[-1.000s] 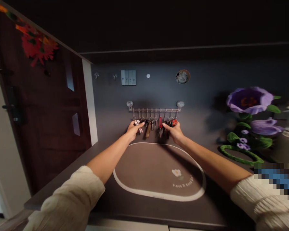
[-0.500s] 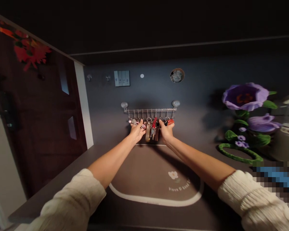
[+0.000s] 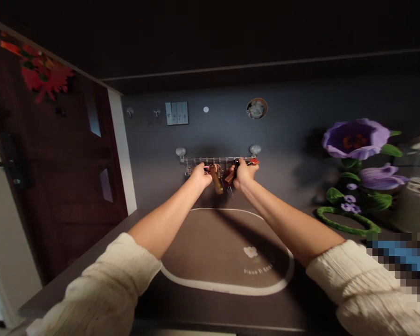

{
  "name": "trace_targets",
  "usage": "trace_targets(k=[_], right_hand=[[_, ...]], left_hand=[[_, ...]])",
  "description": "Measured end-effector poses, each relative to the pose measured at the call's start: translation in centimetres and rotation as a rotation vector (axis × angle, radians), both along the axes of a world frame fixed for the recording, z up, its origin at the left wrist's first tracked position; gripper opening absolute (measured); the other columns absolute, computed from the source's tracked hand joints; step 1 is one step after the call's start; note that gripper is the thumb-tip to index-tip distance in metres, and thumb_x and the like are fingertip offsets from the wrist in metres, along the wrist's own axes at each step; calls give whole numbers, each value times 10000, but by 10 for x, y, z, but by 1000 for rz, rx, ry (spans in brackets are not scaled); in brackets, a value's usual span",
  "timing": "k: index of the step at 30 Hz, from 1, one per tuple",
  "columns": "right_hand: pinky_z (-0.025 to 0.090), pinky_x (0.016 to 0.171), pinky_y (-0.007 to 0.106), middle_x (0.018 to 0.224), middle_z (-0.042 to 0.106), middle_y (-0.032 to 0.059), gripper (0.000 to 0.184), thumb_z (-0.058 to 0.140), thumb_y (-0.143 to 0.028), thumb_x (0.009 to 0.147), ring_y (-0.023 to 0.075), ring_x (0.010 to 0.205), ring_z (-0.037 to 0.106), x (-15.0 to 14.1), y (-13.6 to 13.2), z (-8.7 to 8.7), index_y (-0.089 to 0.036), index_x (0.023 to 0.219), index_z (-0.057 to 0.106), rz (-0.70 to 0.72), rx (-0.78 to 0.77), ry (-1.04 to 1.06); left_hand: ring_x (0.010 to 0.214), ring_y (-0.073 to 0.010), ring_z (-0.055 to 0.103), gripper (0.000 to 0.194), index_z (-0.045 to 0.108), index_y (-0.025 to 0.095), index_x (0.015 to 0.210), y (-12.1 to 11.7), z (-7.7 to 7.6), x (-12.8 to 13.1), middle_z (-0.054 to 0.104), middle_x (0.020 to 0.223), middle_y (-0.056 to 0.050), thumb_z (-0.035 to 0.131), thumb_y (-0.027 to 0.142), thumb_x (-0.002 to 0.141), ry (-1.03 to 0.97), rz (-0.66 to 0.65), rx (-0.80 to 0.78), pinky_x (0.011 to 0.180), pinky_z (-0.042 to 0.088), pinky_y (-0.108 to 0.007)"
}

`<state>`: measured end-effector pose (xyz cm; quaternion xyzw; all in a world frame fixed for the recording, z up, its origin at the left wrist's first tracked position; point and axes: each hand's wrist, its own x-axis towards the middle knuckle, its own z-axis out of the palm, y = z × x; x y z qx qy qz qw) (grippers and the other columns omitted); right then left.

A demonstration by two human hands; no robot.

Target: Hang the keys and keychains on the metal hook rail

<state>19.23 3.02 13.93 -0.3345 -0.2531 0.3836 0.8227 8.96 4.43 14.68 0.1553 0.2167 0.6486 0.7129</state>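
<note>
While the left hand [image 3: 200, 176] and right hand [image 3: 244, 173] are holding brown-and-red metal key bunches [image 3: 230, 177] in narrowed fingers just below the clear, horizontal hook rail [image 3: 218, 159], they are apparently unhooking them, probably needing rings lifted free next.

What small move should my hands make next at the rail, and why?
I'd probably raise the key bunches slightly before pulling away: your left hand and right hand both grip them close to the rail, and I can't tell whether they're clear of the hooks.
</note>
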Motion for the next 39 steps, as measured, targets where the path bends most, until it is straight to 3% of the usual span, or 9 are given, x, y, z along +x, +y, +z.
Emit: trace_targets(k=[7,14,17,20,24,27,34,39], right_hand=[[359,339,135,617,418,-109,264,483,-184,799,32,357,407,9,-5,3,-267,862,240,97,74,-150],[342,323,130,579,414,-108,268,504,-166,782,44,370,416,13,-7,-7,-255,833,256,180,58,-220],[330,314,130,579,431,-104,261,497,-154,779,47,367,414,16,-9,-12,-251,828,259,230,56,-266],[322,304,134,585,459,-93,252,498,-152,775,51,362,414,18,-16,-18,-243,824,268,296,36,-328],[307,300,127,553,475,-87,276,553,-152,747,54,358,411,25,-29,-31,-233,839,306,386,2,-462],[286,291,130,546,482,-78,268,566,-138,733,57,347,406,31,-37,-42,-222,868,350,451,-70,-592],[252,281,128,477,467,-87,323,650,-141,660,46,314,359,41,-47,-72,-189,904,445,587,-282,-866],[261,308,140,458,495,-77,322,722,-143,558,46,323,377,44,-55,-83,-165,817,532,560,-280,-1185]], left_hand=[[501,-96,502,141,422,142,811,-2,15,-9,464,688,-24,342,228,889,136,11,-52,361,436,-188],[437,-69,450,109,418,146,767,-4,31,-23,430,612,7,387,178,866,282,-118,-43,343,406,-160],[426,-71,450,130,421,143,736,-6,30,-31,446,585,-1,400,184,858,403,-158,23,345,405,-162],[424,-83,474,136,445,134,729,-8,19,-40,488,568,-22,423,194,849,517,-176,153,349,394,-166],[415,-96,504,38,452,155,785,-12,-9,-54,562,613,-35,463,164,820,654,-129,346,350,379,-172],[392,-93,499,125,436,190,849,-16,-31,-65,594,670,-21,525,149,772,736,-127,451,343,366,-172],[397,-80,486,232,428,213,897,-29,-67,-78,588,714,-7,585,171,732,887,-248,484,371,410,-200],[381,-63,450,324,482,202,943,-49,-85,-78,551,641,19,666,207,676,1182,-419,490,386,379,-187]])
